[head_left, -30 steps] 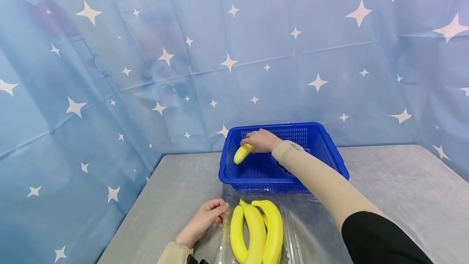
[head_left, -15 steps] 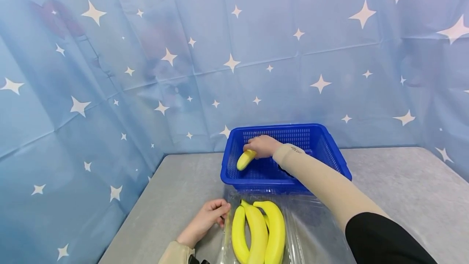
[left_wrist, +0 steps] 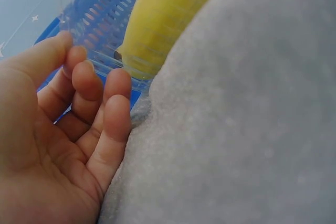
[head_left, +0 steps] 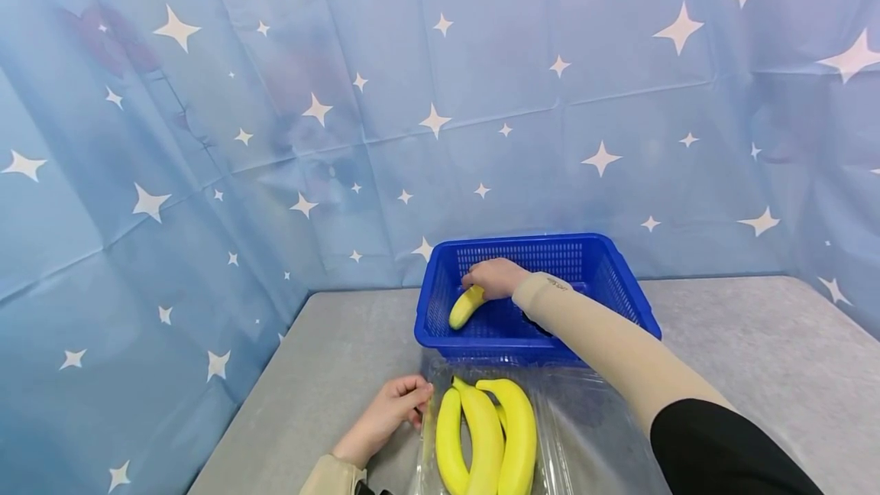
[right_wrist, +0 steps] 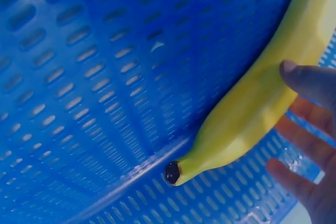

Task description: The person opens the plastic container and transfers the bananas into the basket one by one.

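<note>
My right hand (head_left: 498,279) reaches into the blue perforated basket (head_left: 622,285) and holds a yellow banana (head_left: 466,308) low inside it. In the right wrist view the thumb presses one side of the banana (right_wrist: 247,108) and fingers lie along the other; its dark tip points down by the basket's wall. At the near side, my left hand (head_left: 388,415) pinches the left edge of a clear plastic container (head_left: 550,441) between thumb and index finger. Several bananas (head_left: 484,434) lie side by side in that container. The left wrist view shows the hand (left_wrist: 47,129) with its other fingers loosely bent.
Directly behind the plastic container stands the basket, near the far edge of the grey tabletop (head_left: 330,350). A blue curtain (head_left: 385,98) with white stars hangs behind and at the left. My right forearm crosses over the container's right side.
The right hand has lowered the banana deeper into the basket and slightly rightward. My left hand keeps its place at the container's edge. The head view has shifted a little.
</note>
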`<state>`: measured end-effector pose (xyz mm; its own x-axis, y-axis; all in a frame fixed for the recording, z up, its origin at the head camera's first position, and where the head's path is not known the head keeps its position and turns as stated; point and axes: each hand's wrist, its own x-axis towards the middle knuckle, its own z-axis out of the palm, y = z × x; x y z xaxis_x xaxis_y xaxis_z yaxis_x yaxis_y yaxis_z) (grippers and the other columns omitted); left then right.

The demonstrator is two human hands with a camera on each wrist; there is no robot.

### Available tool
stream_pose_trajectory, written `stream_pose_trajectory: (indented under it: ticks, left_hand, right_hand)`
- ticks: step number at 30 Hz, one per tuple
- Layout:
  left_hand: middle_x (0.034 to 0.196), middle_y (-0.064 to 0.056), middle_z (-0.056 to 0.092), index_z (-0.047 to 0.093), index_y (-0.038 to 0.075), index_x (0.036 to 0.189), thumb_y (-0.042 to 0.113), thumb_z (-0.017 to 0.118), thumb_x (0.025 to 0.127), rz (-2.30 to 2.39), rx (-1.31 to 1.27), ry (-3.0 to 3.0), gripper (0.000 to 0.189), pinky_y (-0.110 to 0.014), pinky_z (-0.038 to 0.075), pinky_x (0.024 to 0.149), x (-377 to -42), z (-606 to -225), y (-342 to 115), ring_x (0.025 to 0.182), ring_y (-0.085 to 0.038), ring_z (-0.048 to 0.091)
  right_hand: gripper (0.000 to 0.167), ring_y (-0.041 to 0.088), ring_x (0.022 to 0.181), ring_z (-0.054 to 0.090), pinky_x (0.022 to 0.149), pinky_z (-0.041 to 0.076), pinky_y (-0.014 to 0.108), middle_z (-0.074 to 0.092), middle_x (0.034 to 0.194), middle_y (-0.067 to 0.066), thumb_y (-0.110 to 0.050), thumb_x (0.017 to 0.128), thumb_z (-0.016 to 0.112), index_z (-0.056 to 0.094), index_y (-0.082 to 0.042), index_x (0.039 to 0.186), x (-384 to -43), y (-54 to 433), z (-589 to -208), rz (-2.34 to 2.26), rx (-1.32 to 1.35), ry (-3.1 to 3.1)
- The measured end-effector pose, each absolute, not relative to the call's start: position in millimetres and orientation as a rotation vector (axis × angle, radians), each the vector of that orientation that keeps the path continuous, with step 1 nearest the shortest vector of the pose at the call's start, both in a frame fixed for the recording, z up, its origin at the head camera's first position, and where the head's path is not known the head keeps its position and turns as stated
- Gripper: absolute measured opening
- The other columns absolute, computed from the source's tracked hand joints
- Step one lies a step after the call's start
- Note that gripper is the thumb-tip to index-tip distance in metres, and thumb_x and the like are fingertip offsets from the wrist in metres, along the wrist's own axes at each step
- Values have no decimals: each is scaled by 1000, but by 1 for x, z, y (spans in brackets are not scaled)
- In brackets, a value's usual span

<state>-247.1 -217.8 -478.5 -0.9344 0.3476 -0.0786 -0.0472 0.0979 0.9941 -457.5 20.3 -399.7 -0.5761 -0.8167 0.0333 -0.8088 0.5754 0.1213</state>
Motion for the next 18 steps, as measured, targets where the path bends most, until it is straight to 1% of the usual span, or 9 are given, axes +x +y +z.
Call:
stream_pose_trajectory:
  ticks: [4,7,14,18]
  left_hand:
    - [71,3,56,60,12,80,22,59,98,1912,296,2078,21,-23,50,54,-245,-479,-216,58,-9,52]
    - [71,4,56,59,12,80,21,58,98,1918,304,2070,21,-22,49,54,-244,-478,-216,58,-8,52]
    - [71,3,55,60,12,81,23,59,98,1912,294,2089,20,-22,49,54,-245,-479,-217,57,-8,51]
    - [72,2,55,60,12,81,24,59,98,1896,291,2104,21,-23,50,55,-246,-478,-217,58,-9,51]
  right_hand:
    - [31,20,99,63,82,52,38,68,108,2,-17,82,80,71,-18,111,-455,22,-400,-176,1344,-2689]
    - [31,20,96,63,79,53,38,68,106,3,-23,81,81,71,-17,111,-454,23,-397,-180,1306,-2708]
    - [35,23,103,62,83,52,40,67,113,5,-20,87,75,68,-14,120,-456,25,-388,-150,1291,-2770]
    - [38,24,108,61,85,52,41,65,120,6,-21,89,73,65,-14,125,-457,30,-379,-124,1258,-2799]
